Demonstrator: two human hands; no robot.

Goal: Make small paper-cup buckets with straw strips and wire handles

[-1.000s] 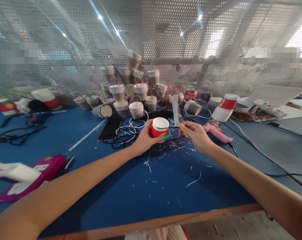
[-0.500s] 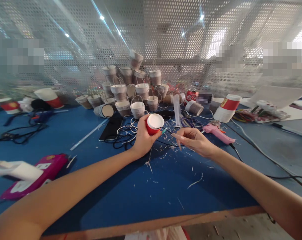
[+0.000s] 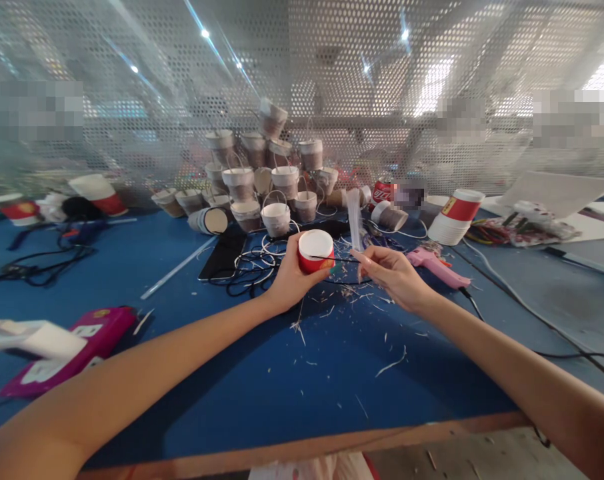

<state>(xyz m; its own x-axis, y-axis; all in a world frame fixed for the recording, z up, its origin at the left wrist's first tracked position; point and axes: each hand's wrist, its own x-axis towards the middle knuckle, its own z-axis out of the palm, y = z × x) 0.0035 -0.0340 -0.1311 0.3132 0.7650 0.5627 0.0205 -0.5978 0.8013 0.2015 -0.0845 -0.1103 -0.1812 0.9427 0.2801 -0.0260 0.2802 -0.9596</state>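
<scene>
My left hand (image 3: 288, 281) is wrapped round a red and white paper cup (image 3: 316, 245), whose white round end faces up. Across the near side of the cup, just below that end, runs a thin black cord (image 3: 343, 260). Its right part is pinched between the fingertips of my right hand (image 3: 391, 275), a short way right of the cup. Behind the cup stands a stack of small whitish-brown cup buckets (image 3: 276, 219) with loop handles. Loose black cord (image 3: 247, 280) lies tangled left of my left hand, beside a dark phone-like slab (image 3: 222, 257).
A pink glue gun (image 3: 439, 267) lies right of my right hand, near a bundle of clear glue sticks (image 3: 353, 220). Stacked paper cups (image 3: 456, 217) lean farther right. A magenta power strip (image 3: 102, 327) sits at left. Scraps (image 3: 392, 363) litter the blue tabletop (image 3: 282, 400).
The cup has shifted slightly right in my left hand. My right hand has risen a little, and the cord now lies straighter across the cup's near side.
</scene>
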